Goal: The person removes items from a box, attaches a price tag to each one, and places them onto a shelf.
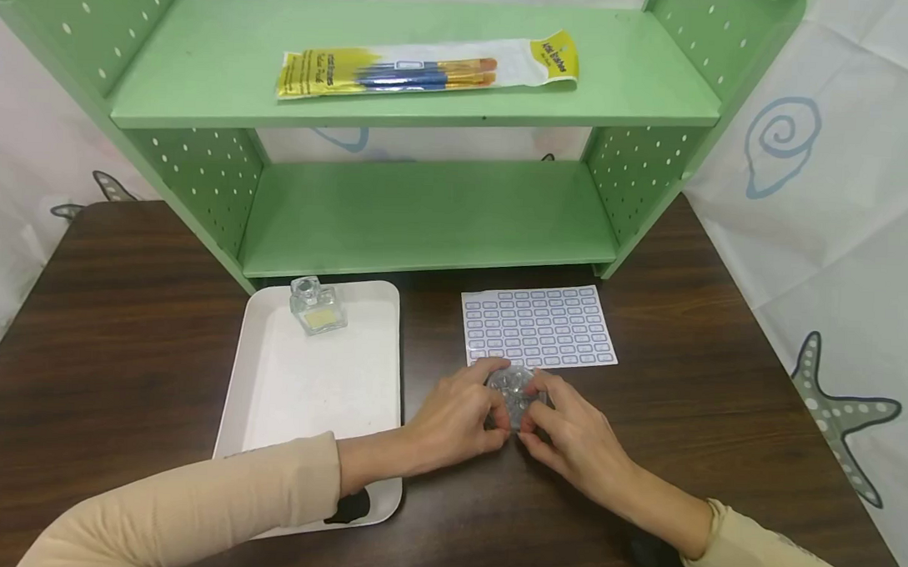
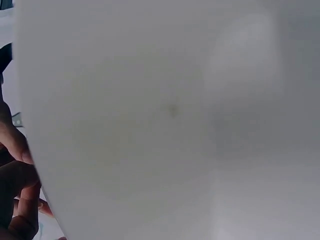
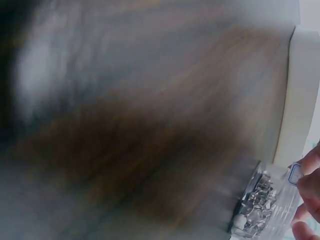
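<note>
A round clear container point(image 1: 514, 384) stands on the dark table between both hands, near the front edge of a sheet of blue-bordered labels point(image 1: 538, 326). Shiny silvery pieces fill it in the right wrist view; their kind is unclear. My left hand point(image 1: 455, 410) grips its left side with bent fingers. On the right, my right hand point(image 1: 582, 438) holds it with curled fingers. One blue-bordered label point(image 3: 295, 173) shows at the container's side, against the right fingertips. The left wrist view catches only part of the hands, at its left edge.
A white tray point(image 1: 315, 395) lies under the left forearm, with a small glass bottle point(image 1: 318, 308) bearing a yellow label and a black item point(image 1: 350, 507) in it. Behind stands a green shelf point(image 1: 426, 220), with a packet of brushes point(image 1: 427, 70) on its upper board.
</note>
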A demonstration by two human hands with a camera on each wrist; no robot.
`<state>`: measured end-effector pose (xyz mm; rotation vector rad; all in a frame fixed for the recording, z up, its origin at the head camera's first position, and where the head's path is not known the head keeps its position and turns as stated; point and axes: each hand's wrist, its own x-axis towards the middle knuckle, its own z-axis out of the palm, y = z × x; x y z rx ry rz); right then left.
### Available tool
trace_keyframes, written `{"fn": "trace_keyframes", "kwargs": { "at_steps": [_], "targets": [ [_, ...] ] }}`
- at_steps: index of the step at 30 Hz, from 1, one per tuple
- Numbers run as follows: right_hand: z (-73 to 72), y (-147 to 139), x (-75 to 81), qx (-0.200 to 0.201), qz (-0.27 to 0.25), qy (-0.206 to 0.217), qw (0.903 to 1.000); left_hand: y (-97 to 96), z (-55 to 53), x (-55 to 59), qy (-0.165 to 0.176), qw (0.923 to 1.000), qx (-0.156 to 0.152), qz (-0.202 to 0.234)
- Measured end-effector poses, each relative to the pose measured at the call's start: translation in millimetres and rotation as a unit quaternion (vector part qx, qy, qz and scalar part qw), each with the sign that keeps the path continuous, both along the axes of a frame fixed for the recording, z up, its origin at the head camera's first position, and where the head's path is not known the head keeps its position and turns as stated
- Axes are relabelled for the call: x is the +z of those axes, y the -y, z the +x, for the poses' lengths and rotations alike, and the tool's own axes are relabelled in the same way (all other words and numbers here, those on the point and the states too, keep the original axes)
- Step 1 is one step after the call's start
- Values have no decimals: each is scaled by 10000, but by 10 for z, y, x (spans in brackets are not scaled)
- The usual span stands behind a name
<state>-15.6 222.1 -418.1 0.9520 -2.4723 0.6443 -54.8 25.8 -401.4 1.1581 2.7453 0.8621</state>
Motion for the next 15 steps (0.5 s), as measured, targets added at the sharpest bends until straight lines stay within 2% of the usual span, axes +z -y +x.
{"fn": "trace_keyframes", "kwargs": {
  "at_steps": [7,15],
  "targets": [
    [-108,-2,-25,17,124,-32,9999,-9,-68,-2,89,10000,26,32],
    [-162,4,-39,7,226,-107,9997,-16,-113,-3,221,9997,115,57]
  ]
}}
